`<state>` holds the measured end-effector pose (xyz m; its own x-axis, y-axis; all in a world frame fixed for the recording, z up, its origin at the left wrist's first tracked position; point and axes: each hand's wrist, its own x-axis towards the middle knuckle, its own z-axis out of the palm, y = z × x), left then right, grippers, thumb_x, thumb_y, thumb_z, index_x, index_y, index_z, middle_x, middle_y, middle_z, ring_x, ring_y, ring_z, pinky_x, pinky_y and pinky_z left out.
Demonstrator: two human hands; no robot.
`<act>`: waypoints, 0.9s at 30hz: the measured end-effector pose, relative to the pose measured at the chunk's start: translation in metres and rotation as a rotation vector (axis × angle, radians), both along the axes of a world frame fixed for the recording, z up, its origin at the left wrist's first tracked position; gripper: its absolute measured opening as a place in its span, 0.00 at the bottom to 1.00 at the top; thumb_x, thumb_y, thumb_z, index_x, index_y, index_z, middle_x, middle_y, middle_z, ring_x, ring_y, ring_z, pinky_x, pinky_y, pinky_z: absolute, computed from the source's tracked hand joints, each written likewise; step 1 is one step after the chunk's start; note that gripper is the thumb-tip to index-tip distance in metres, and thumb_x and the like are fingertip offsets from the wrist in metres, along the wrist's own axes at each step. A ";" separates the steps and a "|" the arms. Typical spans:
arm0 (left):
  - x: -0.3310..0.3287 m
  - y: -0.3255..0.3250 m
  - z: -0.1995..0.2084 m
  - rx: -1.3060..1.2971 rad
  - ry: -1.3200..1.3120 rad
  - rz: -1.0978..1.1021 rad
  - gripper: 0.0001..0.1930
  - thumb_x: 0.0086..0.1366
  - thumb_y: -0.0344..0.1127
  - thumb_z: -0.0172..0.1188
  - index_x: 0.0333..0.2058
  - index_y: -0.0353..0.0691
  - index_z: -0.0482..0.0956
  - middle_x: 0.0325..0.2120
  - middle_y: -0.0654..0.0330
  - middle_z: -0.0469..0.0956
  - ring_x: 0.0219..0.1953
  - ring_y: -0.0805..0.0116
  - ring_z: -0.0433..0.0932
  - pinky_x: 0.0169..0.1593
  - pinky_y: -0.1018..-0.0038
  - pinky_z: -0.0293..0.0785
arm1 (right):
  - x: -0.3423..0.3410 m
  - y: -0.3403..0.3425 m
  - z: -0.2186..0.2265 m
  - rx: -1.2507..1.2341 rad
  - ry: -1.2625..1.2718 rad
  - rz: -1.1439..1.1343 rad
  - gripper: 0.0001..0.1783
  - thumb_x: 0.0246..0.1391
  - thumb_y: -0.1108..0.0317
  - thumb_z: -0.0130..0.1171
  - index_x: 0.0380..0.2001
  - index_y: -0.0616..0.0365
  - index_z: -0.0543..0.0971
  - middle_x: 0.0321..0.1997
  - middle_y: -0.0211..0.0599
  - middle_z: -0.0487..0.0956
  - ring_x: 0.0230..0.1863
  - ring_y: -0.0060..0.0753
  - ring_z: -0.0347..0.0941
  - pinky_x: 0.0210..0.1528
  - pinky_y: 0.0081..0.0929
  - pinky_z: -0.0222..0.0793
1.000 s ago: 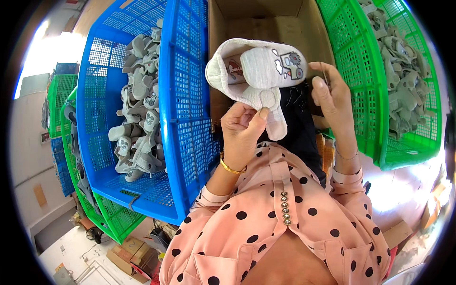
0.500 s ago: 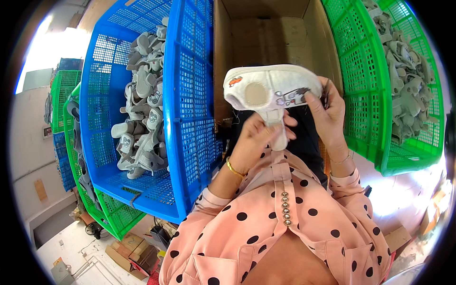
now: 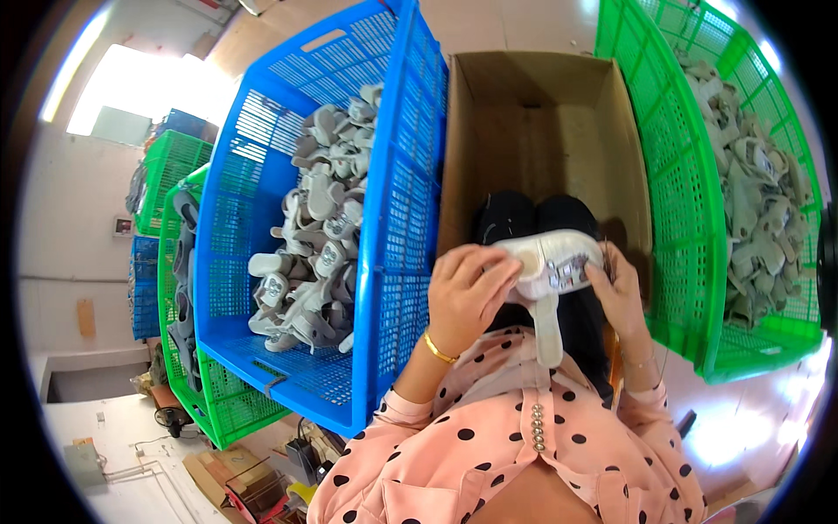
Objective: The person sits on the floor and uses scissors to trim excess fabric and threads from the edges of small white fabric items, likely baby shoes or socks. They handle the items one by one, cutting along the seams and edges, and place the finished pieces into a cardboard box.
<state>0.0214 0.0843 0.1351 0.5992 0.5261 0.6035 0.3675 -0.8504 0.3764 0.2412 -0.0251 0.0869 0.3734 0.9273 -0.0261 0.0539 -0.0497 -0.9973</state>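
Observation:
Over my lap I hold a white shoe upper (image 3: 552, 247) with a dark printed picture on its side and a pale strap (image 3: 548, 336) hanging down from it. My left hand (image 3: 470, 293) pinches its left end, fingers closed round the edge beside a beige round patch. On the other end, my right hand (image 3: 618, 293) grips it between thumb and fingers, the thumb lying just beside the print. Part of the upper's left end is hidden behind my left fingers.
A cardboard box (image 3: 642, 188) stands in front of my knees. To its left is a blue plastic crate (image 3: 397, 218) with a heap of grey-white shoe uppers (image 3: 323, 210). On its right, a green crate (image 3: 676, 218) holds more of them. Other green crates (image 3: 231, 406) stand farther left.
My left hand has gone from the strap to the upper's left end. The upper is now lower over my lap, its strap hanging free. The whole view has shifted.

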 end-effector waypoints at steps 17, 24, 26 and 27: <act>-0.013 -0.049 -0.046 -0.147 0.167 -0.264 0.11 0.49 0.27 0.66 0.33 0.39 0.79 0.32 0.61 0.79 0.31 0.63 0.78 0.36 0.71 0.75 | -0.033 -0.040 -0.017 -0.351 -0.175 0.267 0.18 0.60 0.58 0.59 0.28 0.66 0.78 0.16 0.43 0.75 0.19 0.24 0.72 0.23 0.27 0.66; -0.032 -0.052 -0.048 -0.084 0.236 -0.269 0.12 0.47 0.29 0.65 0.33 0.39 0.80 0.32 0.60 0.79 0.33 0.63 0.79 0.36 0.69 0.76 | -0.066 -0.036 -0.036 -0.498 0.082 0.192 0.16 0.57 0.61 0.59 0.31 0.68 0.80 0.20 0.40 0.79 0.22 0.24 0.75 0.26 0.25 0.69; -0.035 -0.058 -0.045 -0.078 0.219 -0.249 0.12 0.45 0.29 0.64 0.33 0.38 0.80 0.31 0.58 0.80 0.33 0.60 0.80 0.37 0.66 0.76 | -0.070 -0.034 -0.031 -0.522 0.066 0.165 0.16 0.52 0.62 0.61 0.32 0.69 0.80 0.24 0.44 0.81 0.26 0.31 0.79 0.30 0.30 0.73; -0.032 -0.056 -0.052 -0.040 0.170 -0.242 0.13 0.44 0.29 0.64 0.33 0.38 0.81 0.29 0.58 0.80 0.32 0.60 0.80 0.37 0.66 0.77 | -0.067 -0.031 -0.033 -0.592 0.077 0.184 0.17 0.52 0.61 0.62 0.32 0.69 0.80 0.26 0.45 0.82 0.28 0.30 0.79 0.30 0.29 0.72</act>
